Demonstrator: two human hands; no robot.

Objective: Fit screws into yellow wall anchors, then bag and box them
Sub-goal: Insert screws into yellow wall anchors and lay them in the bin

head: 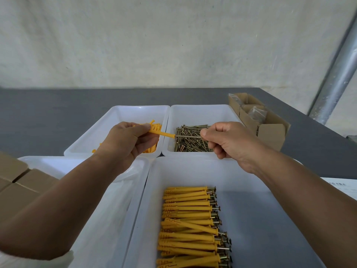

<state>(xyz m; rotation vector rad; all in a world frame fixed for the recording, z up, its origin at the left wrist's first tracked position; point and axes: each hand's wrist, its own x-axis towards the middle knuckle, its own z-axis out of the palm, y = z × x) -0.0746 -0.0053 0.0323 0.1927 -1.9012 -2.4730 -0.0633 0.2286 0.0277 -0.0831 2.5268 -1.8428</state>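
Fitting is in hand. Above the two far bins the left hand (127, 144) pinches an anchor (163, 134), and the right hand (229, 140), fingers curled, pinches a screw (187, 136) whose tip meets the anchor's mouth. Next, I judge, the screw needs a straight push home, and the pair then joins the pile (189, 219) in the near right bin (193, 171).

A dark grey table (48, 113) carries four white trays (152, 171) set close together. At its far right stand open cardboard boxes (270, 136), at the near left brown cartons (19, 186)
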